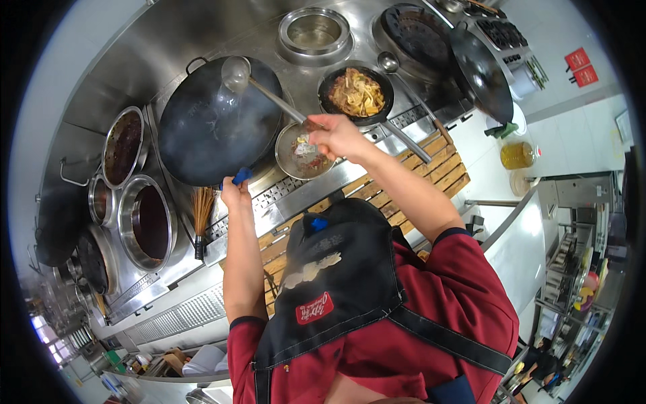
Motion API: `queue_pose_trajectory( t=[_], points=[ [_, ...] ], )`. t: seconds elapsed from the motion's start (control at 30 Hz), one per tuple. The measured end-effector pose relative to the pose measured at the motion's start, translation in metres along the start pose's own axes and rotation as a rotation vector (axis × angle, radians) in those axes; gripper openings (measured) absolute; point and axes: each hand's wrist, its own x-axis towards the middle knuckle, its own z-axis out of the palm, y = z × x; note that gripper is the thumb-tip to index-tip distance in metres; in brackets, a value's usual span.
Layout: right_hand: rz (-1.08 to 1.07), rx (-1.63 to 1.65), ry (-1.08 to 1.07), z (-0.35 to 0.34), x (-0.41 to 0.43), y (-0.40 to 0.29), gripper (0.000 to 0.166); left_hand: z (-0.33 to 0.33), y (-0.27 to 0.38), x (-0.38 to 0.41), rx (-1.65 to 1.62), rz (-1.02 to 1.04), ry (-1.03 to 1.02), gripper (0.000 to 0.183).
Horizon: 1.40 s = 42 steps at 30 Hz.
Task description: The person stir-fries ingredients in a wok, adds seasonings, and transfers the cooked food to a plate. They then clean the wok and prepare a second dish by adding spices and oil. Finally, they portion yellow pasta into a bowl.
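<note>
My left hand (pixel 236 192) grips the near side of a large black wok (pixel 212 131), with a blue cloth (pixel 243 175) at the grip. The wok is tilted and steams. In my right hand (pixel 335 136) is the handle of a metal ladle (pixel 236 74); its bowl hangs over the wok's far part. Below my right hand, a round strainer or shallow bowl (pixel 287 161) holds reddish and pale bits of food. Beyond that hand, a small black frying pan (pixel 325 106) contains cooked yellowish strips and brown pieces. A second ladle (pixel 388 62) lies to the right of the pan.
A bamboo wok brush (pixel 202 217) stands near my left hand. Steel pots of dark liquid (pixel 151 222) are at the left. A water-filled steel pot (pixel 314 33) sits behind. At the right are another wok (pixel 482 76) and an oil jug (pixel 517 154). A person (pixel 542 363) is far off, lower right.
</note>
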Motion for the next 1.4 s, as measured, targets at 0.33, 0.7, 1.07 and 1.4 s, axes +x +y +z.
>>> queue_pose_trajectory(
  t=[0.33,0.7,1.07,1.4],
  points=[
    [-0.325,-0.547,0.383,-0.045,0.009,0.139,0.054,0.002,0.001,-0.006,-0.016,0.025,-0.020,0.012],
    [-0.180,-0.262,0.323,-0.103,0.044,0.234,0.052,-0.006,0.011,-0.013,0.061,0.037,-0.001,0.026],
    [0.039,-1.139,0.382,-0.139,0.018,0.244,0.057,-0.004,0.011,-0.011,0.072,0.072,0.073,0.037],
    [0.444,-1.251,0.412,-0.257,-0.022,0.111,0.065,0.004,0.011,-0.025,0.089,0.103,0.062,0.037]
  ],
)
